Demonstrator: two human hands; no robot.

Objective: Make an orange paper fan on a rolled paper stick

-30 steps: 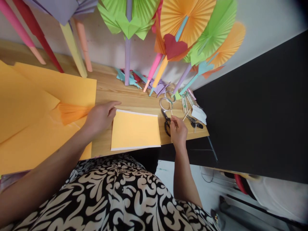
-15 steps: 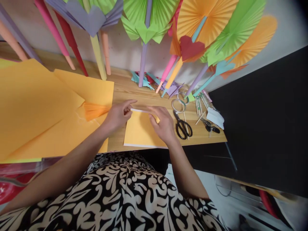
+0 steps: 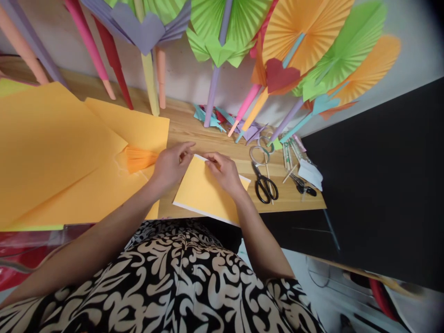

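A small yellow-orange sheet [image 3: 208, 192] with white strips along its far and near edges lies slanted at the table's front edge. My right hand [image 3: 224, 173] is on its far edge, with thumb and fingers pinched on the white strip. At the sheet's far left corner is my left hand [image 3: 173, 162], its fingers curled together at the corner; whether they grip the paper is hard to tell. Left of that hand, a pleated orange piece [image 3: 140, 159] rests on large yellow-orange sheets [image 3: 62, 152].
Black-handled scissors [image 3: 266, 188], tape rolls [image 3: 259, 155], glue sticks [image 3: 287, 155] and a white paper [image 3: 310, 173] lie at the right. Folded paper scraps [image 3: 211, 118] sit at the back. Paper fans on rolled handles [image 3: 212, 92] rise along the wall.
The small sheet has turned clockwise, its right side now nearer to me. My right hand has shifted slightly left and closed on the far edge. The camera view has moved a little.
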